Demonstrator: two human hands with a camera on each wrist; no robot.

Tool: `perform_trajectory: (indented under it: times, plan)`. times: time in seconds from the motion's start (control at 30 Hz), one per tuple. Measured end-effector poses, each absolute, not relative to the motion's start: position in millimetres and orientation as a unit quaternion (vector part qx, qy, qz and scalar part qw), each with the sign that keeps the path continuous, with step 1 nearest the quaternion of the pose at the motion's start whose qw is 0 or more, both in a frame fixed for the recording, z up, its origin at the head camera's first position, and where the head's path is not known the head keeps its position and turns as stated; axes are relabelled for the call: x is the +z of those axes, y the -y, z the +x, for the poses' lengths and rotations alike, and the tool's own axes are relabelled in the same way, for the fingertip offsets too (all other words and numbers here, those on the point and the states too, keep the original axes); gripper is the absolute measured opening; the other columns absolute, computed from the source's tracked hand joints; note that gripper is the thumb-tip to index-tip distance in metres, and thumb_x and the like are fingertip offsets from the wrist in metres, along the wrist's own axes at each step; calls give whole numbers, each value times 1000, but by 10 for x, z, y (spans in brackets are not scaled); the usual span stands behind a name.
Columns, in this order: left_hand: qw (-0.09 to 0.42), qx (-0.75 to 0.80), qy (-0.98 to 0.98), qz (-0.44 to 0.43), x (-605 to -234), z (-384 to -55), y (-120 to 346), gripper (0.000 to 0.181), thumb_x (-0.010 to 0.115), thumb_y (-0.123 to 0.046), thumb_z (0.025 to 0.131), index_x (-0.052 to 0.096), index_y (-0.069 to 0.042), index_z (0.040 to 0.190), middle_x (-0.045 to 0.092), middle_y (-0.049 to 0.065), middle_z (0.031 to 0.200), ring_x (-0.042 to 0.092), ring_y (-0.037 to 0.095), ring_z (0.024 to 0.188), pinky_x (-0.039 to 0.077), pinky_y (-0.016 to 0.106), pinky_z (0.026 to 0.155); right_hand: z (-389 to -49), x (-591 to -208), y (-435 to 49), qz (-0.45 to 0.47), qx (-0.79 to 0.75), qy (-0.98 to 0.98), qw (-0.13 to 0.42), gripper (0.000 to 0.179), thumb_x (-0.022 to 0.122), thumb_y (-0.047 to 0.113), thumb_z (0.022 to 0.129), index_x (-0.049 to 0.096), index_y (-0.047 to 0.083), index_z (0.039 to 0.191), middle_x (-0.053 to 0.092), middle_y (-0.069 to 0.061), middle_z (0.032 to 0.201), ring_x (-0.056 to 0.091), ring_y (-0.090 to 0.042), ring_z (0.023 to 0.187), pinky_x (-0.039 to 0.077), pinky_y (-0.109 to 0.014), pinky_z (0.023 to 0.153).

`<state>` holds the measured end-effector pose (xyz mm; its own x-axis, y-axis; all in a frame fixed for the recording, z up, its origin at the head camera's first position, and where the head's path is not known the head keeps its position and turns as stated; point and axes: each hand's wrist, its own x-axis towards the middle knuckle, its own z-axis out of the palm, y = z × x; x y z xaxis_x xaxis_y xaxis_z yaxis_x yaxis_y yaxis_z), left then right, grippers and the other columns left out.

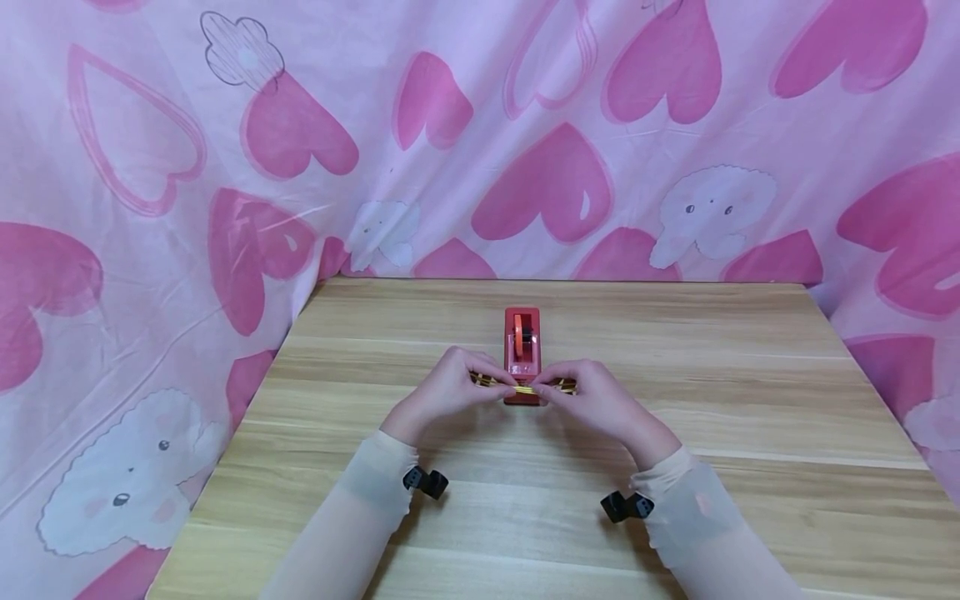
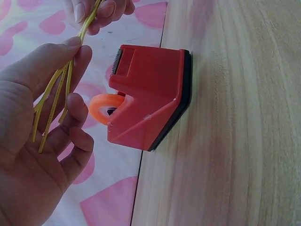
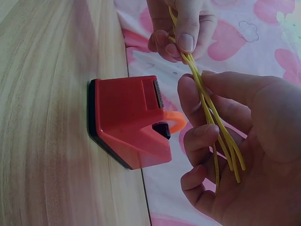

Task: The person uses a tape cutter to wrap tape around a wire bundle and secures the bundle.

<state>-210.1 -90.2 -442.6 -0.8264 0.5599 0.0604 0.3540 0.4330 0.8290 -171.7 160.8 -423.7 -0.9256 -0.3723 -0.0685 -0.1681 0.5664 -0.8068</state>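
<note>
A small bundle of thin yellow wires [image 3: 207, 101] is stretched between the two hands, its loose ends fanning out past the fingers on either side. My left hand [image 1: 465, 385] pinches the bundle between thumb and forefinger. Close beside it, my right hand [image 1: 588, 392] pinches the same bundle, the fingertips of both hands a short way apart. Just beyond and below the wires stands a red tape dispenser [image 1: 522, 367] with a toothed cutter at its near end. An orange ring [image 2: 106, 107] sits in the dispenser's hub.
The wooden table [image 1: 750, 375] stretches out on both sides of the dispenser. A pink curtain [image 1: 540, 100] printed with hearts hangs behind the table and at its sides. A small black camera is strapped on each wrist.
</note>
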Motion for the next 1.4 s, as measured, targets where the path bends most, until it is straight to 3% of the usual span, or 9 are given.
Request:
perform_trajectory:
  times: [0.23, 0.47, 0.67, 1.1, 1.3, 1.4]
  plan:
    - [105, 455, -839, 278, -4445, -2099, 903, 12, 82, -26, 90, 84, -29, 101, 77, -13, 100, 64, 12, 88, 51, 27, 74, -1707, -4257, -1609, -156, -446, -874, 115, 13, 70, 24, 100, 78, 22, 110, 76, 4, 95, 68, -15, 89, 55, -37, 84]
    - [85, 458, -834, 294, -4459, -2094, 890, 11, 83, -22, 90, 84, -25, 100, 78, -10, 98, 66, 9, 88, 51, 26, 76, -1711, -4281, -1618, -160, -453, -870, 114, 16, 68, 21, 101, 77, 24, 114, 76, 4, 114, 69, -13, 94, 56, -37, 89]
    - [87, 463, -832, 294, -4472, -2087, 882, 11, 83, -20, 89, 84, -24, 100, 78, -8, 97, 65, 10, 85, 50, 24, 73, -1709, -4303, -1627, -162, -454, -869, 111, 16, 69, 19, 100, 78, 22, 113, 77, 3, 111, 69, -13, 94, 56, -37, 88]
    - [61, 416, -857, 297, -4447, -2075, 868, 7, 83, -25, 90, 84, -28, 96, 77, -12, 96, 69, 8, 91, 53, 29, 78, -1682, -4319, -1654, -172, -440, -877, 81, 13, 75, 21, 96, 81, 23, 107, 78, 3, 113, 69, -20, 111, 56, -44, 95]
    - [37, 369, -878, 302, -4416, -2058, 852, 8, 84, -29, 88, 84, -30, 96, 78, -12, 97, 66, 3, 89, 51, 27, 76, -1673, -4341, -1661, -180, -426, -884, 70, 13, 77, 20, 95, 81, 23, 107, 78, 3, 113, 71, -19, 110, 57, -45, 94]
    - [53, 372, -880, 291, -4381, -2061, 855, 8, 84, -32, 88, 84, -33, 96, 77, -15, 98, 65, 5, 87, 51, 29, 73, -1669, -4350, -1669, -186, -416, -888, 59, 15, 77, 19, 94, 81, 24, 108, 78, 3, 113, 71, -17, 108, 58, -43, 92]
